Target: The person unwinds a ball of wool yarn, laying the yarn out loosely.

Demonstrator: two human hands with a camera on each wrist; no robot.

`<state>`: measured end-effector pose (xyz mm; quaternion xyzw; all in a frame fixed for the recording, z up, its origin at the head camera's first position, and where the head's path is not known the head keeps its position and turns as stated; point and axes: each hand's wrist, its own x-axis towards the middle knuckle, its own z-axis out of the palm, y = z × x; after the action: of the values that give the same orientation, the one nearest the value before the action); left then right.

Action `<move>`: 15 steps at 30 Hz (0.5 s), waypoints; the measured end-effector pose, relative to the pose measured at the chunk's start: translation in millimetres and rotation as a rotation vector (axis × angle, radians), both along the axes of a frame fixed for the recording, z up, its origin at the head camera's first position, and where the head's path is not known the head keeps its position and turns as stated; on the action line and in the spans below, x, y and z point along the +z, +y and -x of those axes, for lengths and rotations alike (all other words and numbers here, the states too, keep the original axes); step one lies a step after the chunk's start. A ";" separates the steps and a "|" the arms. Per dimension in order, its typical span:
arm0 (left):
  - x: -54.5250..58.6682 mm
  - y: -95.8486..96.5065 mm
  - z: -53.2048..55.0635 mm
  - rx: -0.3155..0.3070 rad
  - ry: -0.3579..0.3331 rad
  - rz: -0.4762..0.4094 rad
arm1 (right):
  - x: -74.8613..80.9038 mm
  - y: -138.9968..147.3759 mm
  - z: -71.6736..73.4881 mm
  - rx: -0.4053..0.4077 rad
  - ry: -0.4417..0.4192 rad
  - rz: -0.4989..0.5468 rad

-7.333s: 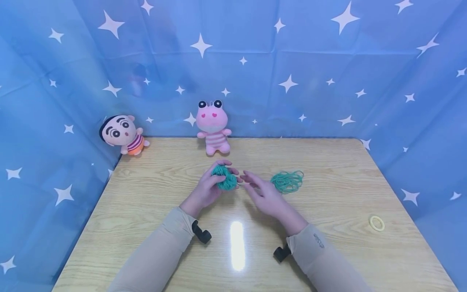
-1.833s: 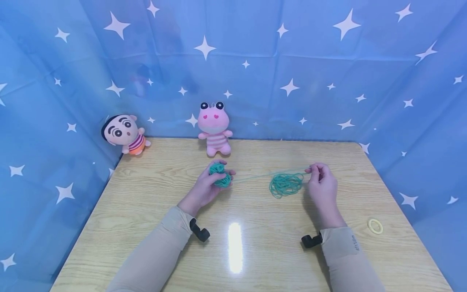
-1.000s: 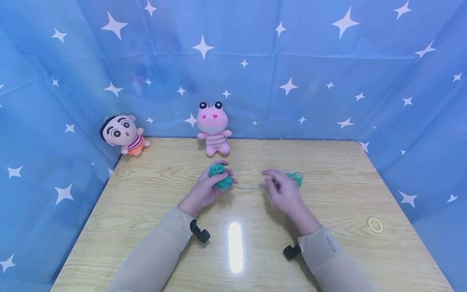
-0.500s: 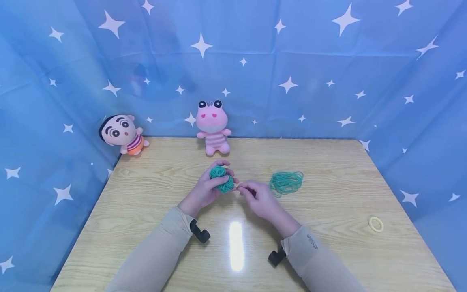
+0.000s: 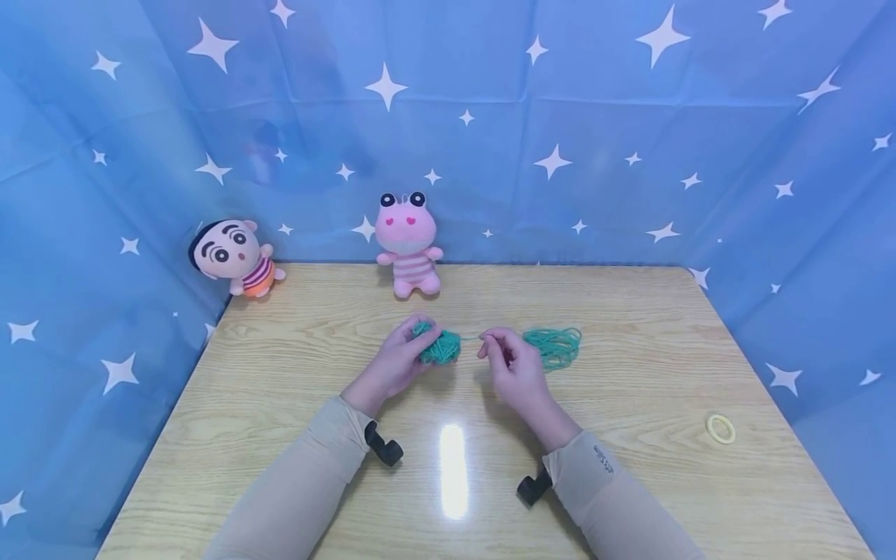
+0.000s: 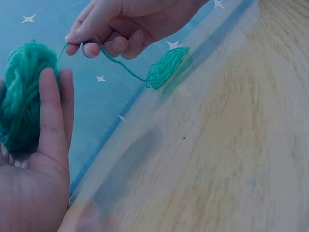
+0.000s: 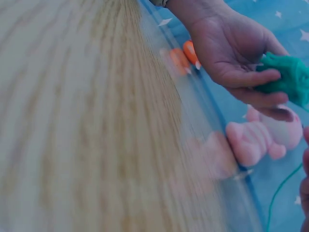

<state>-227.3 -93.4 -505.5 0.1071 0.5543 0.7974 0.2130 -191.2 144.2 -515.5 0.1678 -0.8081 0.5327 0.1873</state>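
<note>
A green ball of yarn [image 5: 442, 348] rests in my left hand [image 5: 397, 359], thumb on the near side and fingers on the far side. In the left wrist view the yarn ball [image 6: 24, 96] sits above the palm. My right hand [image 5: 518, 373] pinches the strand [image 6: 61, 52] between thumb and forefinger, to the right of the ball. From there the strand runs down to a loose pile of green yarn [image 5: 556, 347] on the table, just beyond the right hand. Only the edge of the right hand's fingers [image 7: 305, 188] shows in the right wrist view.
A pink striped plush toy [image 5: 413, 257] stands at the table's back edge. Another plush doll [image 5: 234, 257] leans at the back left corner. A pale yellow ring [image 5: 720, 428] lies on the wooden table [image 5: 630, 498] at the right. Behind hangs a blue starry curtain [image 5: 490, 155].
My right hand swung out right past the pile, came back to the ball, and now stands a little to its right. The left hand has turned the ball.
</note>
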 end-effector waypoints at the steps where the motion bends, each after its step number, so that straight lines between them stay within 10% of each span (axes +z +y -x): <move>1: 0.0 0.0 0.1 -0.009 0.011 0.011 | -0.5 0.3 0.3 -0.004 0.003 0.005; 9: -3.9 -4.7 1.1 -0.086 0.084 -0.044 | -2.0 1.6 0.5 -0.021 0.012 0.008; 15: -1.2 -4.4 0.7 -0.079 0.232 0.077 | -0.4 2.2 0.6 -0.021 0.034 0.022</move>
<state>-228.0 -97.8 -506.7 0.2123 0.6008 0.7488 0.1825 -191.8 146.4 -515.9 0.1664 -0.8007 0.5365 0.2083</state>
